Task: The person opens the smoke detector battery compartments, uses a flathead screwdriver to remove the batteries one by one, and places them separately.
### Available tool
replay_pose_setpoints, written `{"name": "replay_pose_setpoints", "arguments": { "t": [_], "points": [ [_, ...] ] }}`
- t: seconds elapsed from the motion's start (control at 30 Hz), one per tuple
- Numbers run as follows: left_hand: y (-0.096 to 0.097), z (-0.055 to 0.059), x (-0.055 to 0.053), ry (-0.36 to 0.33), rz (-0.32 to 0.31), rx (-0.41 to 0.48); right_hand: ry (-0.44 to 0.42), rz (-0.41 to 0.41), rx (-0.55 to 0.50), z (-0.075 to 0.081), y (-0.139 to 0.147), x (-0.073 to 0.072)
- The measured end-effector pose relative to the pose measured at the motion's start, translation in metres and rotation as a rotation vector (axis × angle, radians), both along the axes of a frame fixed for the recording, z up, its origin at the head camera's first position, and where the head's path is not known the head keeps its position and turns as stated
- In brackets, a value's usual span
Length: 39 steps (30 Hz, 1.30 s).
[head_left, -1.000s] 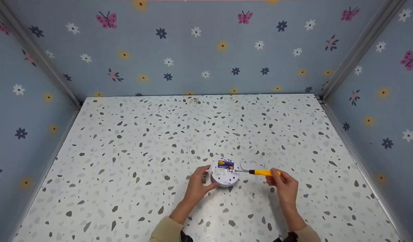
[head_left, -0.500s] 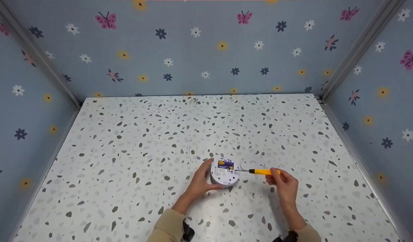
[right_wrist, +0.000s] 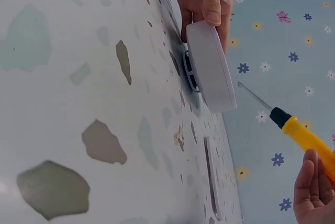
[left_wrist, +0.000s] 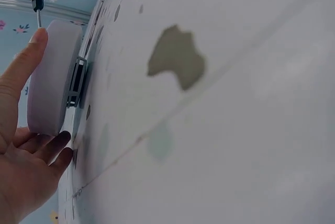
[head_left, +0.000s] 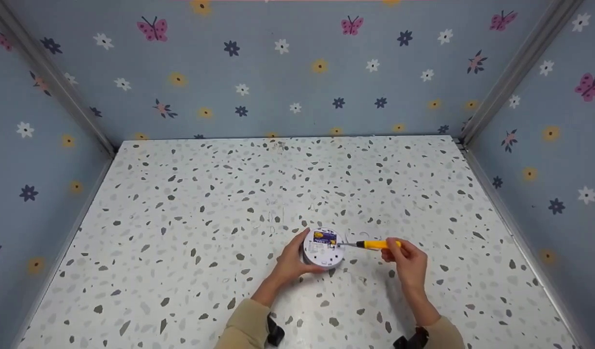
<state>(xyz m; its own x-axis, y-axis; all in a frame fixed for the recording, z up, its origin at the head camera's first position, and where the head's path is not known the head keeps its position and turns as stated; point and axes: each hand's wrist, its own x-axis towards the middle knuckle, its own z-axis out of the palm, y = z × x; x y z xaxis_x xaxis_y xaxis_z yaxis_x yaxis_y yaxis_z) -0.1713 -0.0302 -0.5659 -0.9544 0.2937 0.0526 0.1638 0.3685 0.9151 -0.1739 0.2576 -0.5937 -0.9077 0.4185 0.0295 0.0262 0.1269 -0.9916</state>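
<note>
A round white smoke alarm lies back side up on the speckled table, its slotted grille facing down in the left wrist view. Purple-and-yellow batteries show in its uncovered compartment. My left hand grips the alarm's left side, thumb at the near rim and fingers round the far one. In my right hand is a yellow-handled screwdriver, pinched by the handle. Its shaft points left at the alarm's right part, by the compartment. The right wrist view shows the tip a little above the alarm's face.
Just behind and right of the alarm lies a thin pale piece, hard to make out against the table. Patterned blue panels enclose the table at the back and on both sides.
The left hand's fingers have closed in on the alarm's rim, where a gap showed before. My right hand has shifted slightly left and away from me with the screwdriver.
</note>
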Motion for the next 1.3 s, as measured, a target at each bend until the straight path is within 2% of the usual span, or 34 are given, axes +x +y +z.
{"name": "replay_pose_setpoints", "arguments": {
  "t": [0.17, 0.47, 0.73, 0.8, 0.83, 1.0, 1.07, 1.17, 1.3],
  "points": [
    [0.002, -0.001, 0.0, 0.001, 0.014, -0.007, 0.049, 0.033, 0.022, -0.001, 0.001, -0.006],
    [0.005, 0.002, 0.003, 0.016, 0.045, -0.01, 0.067, 0.079, 0.124, -0.003, 0.003, -0.014],
    [0.006, 0.003, 0.003, 0.063, 0.043, -0.012, 0.208, 0.154, 0.203, -0.004, 0.005, -0.024],
    [0.006, 0.003, 0.003, 0.064, 0.042, -0.007, 0.219, 0.183, 0.214, 0.006, 0.003, -0.022],
    [0.006, 0.003, 0.003, 0.062, 0.042, -0.006, 0.21, 0.191, 0.224, 0.018, -0.002, -0.018],
    [0.006, 0.003, 0.002, 0.058, 0.045, -0.012, 0.141, 0.234, 0.233, 0.094, -0.032, 0.007],
    [0.006, 0.003, 0.001, 0.056, 0.045, -0.008, 0.121, 0.247, 0.255, 0.116, -0.041, 0.013],
    [0.006, 0.002, 0.001, 0.06, 0.044, 0.001, 0.114, 0.259, 0.278, 0.134, -0.049, 0.017],
    [0.006, 0.003, 0.002, 0.064, 0.044, 0.014, 0.141, 0.274, 0.315, 0.133, -0.051, 0.012]
  ]
}}
